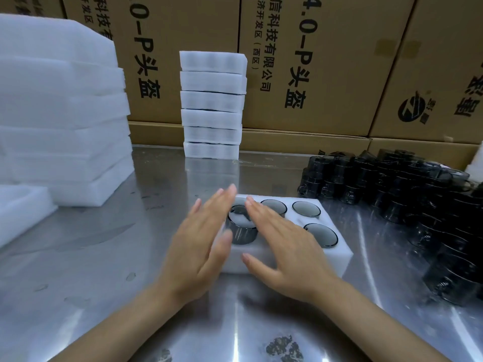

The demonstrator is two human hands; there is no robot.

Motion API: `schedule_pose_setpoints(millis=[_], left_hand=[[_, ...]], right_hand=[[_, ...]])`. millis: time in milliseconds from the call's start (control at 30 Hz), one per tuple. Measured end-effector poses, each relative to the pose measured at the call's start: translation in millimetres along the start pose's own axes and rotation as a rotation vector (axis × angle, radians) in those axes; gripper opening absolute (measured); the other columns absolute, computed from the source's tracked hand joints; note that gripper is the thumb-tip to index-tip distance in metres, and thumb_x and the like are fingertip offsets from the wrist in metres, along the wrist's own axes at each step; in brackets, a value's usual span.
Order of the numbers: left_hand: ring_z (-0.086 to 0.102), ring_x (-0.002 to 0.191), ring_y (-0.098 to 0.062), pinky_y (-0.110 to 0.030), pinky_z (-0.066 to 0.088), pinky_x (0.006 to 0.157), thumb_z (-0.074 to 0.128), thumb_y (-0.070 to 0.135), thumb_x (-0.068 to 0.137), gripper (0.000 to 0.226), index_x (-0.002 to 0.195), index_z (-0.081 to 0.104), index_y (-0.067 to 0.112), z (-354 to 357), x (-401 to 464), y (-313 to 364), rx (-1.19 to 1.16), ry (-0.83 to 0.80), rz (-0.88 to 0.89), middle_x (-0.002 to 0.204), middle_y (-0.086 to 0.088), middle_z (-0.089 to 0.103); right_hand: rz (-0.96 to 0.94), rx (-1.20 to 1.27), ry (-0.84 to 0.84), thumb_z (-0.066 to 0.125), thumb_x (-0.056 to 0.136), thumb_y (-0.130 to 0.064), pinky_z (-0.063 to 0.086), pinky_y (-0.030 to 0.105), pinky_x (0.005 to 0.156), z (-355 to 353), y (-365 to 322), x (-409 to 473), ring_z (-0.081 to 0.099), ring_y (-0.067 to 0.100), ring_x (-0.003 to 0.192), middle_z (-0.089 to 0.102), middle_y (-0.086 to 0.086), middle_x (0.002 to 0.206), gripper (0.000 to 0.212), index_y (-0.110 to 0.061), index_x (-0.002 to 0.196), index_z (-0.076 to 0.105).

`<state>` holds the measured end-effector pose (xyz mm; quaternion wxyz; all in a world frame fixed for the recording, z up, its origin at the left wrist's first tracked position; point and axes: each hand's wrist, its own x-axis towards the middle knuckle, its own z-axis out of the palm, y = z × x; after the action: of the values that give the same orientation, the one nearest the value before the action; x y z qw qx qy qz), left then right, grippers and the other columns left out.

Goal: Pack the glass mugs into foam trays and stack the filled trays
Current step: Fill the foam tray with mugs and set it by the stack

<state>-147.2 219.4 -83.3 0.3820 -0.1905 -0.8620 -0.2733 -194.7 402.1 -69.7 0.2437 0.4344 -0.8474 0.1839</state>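
On the steel table [109, 257], a white foam tray [332, 246] was seen with dark glass mugs seated in its round pockets, and one mug [241, 228] near the left end stood proud of the foam, not yet pushed home. Both hands were held flat above it with fingers straight and nothing grasped: the left hand [201, 244] beside the raised mug, the right hand [282, 244] over the tray's middle, its thumb at the near edge. The seating of the last mug was judged to be the step in hand; the next move would call for an even downward press, then the tray could be carried to the stack of filled trays [213, 105] at the back. More loose mugs [418, 205] were piled to the right, and empty foam [62, 113] to the left. On the cartons [326, 61] behind, "4.0-P头盔" and "科技有限公司" could be read.
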Motion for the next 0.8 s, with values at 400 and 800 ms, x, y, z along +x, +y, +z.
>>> schedule_pose_setpoints(millis=[400, 800], left_hand=[[0.043, 0.132, -0.012, -0.03, 0.031, 0.109, 0.03, 0.023, 0.093, 0.047, 0.132, 0.053, 0.011, -13.2, -7.1, 0.0, 0.148, -0.204, 0.071, 0.141, 0.002, 0.048], [0.051, 0.124, -0.01, -0.029, 0.032, 0.107, 0.031, 0.027, 0.093, 0.047, 0.128, 0.059, 0.01, -13.3, -10.0, -11.0, 0.158, -0.287, 0.036, 0.135, 0.005, 0.054]], right_hand=[[0.015, -0.096, 0.008, 0.047, 0.082, -0.051, 0.041, 0.02, 0.096, 4.0, -10.1, -0.2, 0.053, 0.008, 0.122, 0.049, -0.003, 0.142, 0.063, -0.016, 0.134, 0.054], [0.021, -0.188, -0.007, 0.064, 0.078, -0.047, 0.053, 0.033, 0.088, 17.3, -16.9, -2.8, 0.06, 0.021, 0.116, 0.06, 0.008, 0.13, 0.064, -0.004, 0.125, 0.06]])
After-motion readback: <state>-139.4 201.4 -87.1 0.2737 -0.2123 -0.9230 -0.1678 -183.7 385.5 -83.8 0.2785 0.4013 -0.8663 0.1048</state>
